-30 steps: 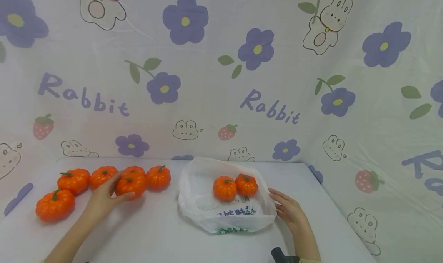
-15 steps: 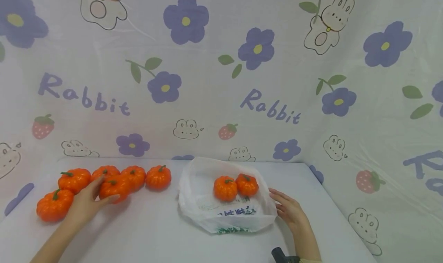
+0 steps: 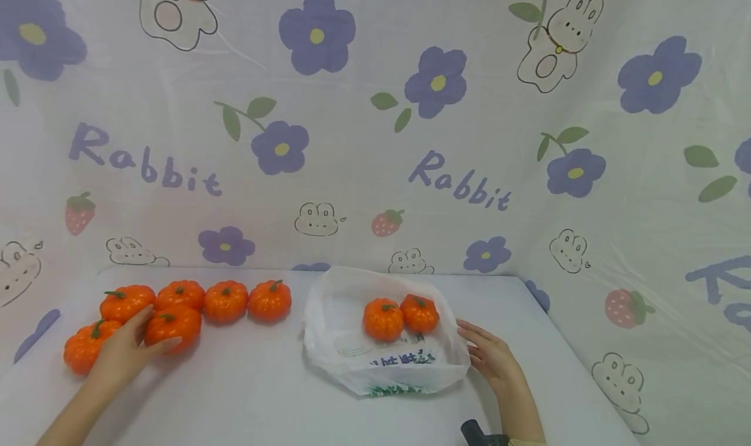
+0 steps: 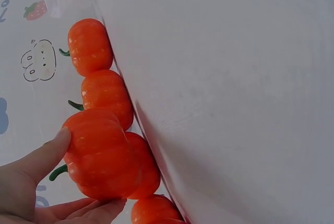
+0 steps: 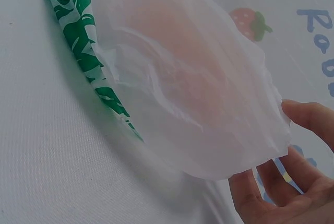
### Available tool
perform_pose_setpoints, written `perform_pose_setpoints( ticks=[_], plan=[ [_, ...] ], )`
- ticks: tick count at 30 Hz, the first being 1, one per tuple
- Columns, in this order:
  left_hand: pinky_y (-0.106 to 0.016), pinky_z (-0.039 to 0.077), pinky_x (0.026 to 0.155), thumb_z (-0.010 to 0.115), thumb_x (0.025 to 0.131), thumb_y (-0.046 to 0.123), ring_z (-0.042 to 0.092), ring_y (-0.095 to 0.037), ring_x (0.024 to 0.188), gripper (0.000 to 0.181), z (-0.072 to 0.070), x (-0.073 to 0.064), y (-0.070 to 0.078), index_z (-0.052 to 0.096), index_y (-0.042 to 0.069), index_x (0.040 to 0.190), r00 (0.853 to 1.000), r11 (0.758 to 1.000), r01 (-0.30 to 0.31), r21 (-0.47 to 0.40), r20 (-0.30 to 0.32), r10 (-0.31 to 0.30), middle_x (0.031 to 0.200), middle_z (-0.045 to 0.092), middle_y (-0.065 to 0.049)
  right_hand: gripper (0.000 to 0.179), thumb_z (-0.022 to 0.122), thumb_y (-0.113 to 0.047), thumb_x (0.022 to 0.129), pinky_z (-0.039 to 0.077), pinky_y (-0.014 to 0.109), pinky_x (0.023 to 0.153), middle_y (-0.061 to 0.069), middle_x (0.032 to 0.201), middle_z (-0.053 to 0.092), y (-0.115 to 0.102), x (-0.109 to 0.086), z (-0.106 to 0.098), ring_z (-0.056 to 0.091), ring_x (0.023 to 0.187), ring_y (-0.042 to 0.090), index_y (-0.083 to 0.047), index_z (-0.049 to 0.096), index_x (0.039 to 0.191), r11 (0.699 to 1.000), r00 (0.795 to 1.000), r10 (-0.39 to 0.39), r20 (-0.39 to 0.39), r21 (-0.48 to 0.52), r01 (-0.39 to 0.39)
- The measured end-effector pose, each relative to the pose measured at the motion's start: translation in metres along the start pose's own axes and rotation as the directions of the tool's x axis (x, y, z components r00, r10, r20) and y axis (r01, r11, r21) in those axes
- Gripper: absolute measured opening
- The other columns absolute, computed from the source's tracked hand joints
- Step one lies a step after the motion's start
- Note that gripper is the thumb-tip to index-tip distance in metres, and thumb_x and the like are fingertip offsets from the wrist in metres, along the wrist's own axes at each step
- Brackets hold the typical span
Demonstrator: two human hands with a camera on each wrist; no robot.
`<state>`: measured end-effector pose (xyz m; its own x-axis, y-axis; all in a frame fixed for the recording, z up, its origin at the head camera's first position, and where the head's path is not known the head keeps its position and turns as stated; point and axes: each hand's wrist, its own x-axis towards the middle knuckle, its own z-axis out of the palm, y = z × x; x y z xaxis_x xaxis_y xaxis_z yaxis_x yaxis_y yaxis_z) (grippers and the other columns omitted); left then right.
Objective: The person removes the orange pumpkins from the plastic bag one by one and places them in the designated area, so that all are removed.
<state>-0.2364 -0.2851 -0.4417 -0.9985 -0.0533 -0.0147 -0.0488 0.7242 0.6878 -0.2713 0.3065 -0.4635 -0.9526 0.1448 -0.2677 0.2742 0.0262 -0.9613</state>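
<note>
A small orange pumpkin with a green stem (image 3: pixel 174 330) is gripped in my left hand (image 3: pixel 120 351), its thumb on the near right side and its fingers round the left. In the left wrist view the pumpkin (image 4: pixel 102 156) overlaps the ones behind it. My right hand (image 3: pixel 491 356) is at the right side of a white plastic bag (image 3: pixel 346 315) whose mouth is open. Its fingers touch the bag's edge, loosely spread in the right wrist view. Inside the bag lie two pumpkins, one on the left (image 3: pixel 383 319) and one on the right (image 3: pixel 420 313).
More pumpkins stand on the left, including a front one (image 3: pixel 82 349) beside my left hand and a far right one (image 3: pixel 270 301) at the row's end. The white table (image 3: pixel 252 394) ends at a cloth backdrop (image 3: pixel 352 172) printed with flowers and rabbits.
My left hand has moved left and slightly nearer with the pumpkin in its grip, from before the row's right part to beside the front left pumpkin. My right hand and the bag hold still.
</note>
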Motion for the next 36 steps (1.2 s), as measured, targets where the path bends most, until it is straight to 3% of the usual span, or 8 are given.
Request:
perform_pose_setpoints(
  ticks=[11, 23, 28, 36],
  plan=[
    [-0.067, 0.033, 0.107, 0.070, 0.086, 0.046, 0.027, -0.060, 0.134, 0.105, -0.001, 0.003, -0.002, 0.009, -0.012, 0.150, 0.999, 0.998, 0.035, 0.048, 0.012, -0.036, 0.150, 0.019, -0.041, 0.053, 0.069, -0.032, 0.090, 0.049, 0.025, 0.095, -0.001, 0.129, 0.060, 0.001, 0.000, 0.000, 0.060, 0.099, 0.015, -0.009, 0.058, 0.136, 1.000, 1.000, -0.001, 0.005, 0.016, 0.000],
    [-0.073, 0.031, 0.104, 0.070, 0.087, 0.043, 0.025, -0.062, 0.131, 0.105, -0.001, 0.005, -0.007, 0.007, -0.011, 0.150, 0.995, 0.991, 0.078, 0.111, 0.053, -0.085, 0.149, 0.018, -0.042, 0.056, 0.069, -0.034, 0.090, 0.047, 0.030, 0.103, 0.004, 0.138, 0.055, 0.000, 0.001, 0.001, 0.059, 0.104, 0.016, -0.009, 0.055, 0.138, 1.000, 1.000, 0.004, 0.003, 0.001, -0.004],
    [-0.073, 0.033, 0.103, 0.071, 0.087, 0.040, 0.027, -0.062, 0.130, 0.104, 0.000, 0.004, -0.003, 0.007, -0.011, 0.151, 0.999, 0.992, 0.035, 0.120, 0.024, -0.038, 0.148, 0.021, -0.042, 0.055, 0.068, -0.033, 0.091, 0.044, 0.035, 0.109, 0.006, 0.141, 0.053, 0.000, 0.002, 0.001, 0.058, 0.106, 0.017, -0.009, 0.055, 0.138, 1.000, 1.000, 0.005, 0.004, 0.001, -0.005],
    [-0.075, 0.027, 0.104, 0.065, 0.088, 0.052, 0.024, -0.063, 0.133, 0.108, 0.002, -0.001, 0.012, 0.002, -0.008, 0.152, 0.998, 0.996, -0.048, 0.070, -0.048, 0.051, 0.150, 0.020, -0.041, 0.054, 0.068, -0.034, 0.091, 0.043, 0.036, 0.110, 0.009, 0.145, 0.048, -0.001, 0.000, 0.001, 0.056, 0.109, 0.019, -0.010, 0.055, 0.138, 1.000, 1.000, 0.018, -0.003, 0.005, -0.018]
  ],
)
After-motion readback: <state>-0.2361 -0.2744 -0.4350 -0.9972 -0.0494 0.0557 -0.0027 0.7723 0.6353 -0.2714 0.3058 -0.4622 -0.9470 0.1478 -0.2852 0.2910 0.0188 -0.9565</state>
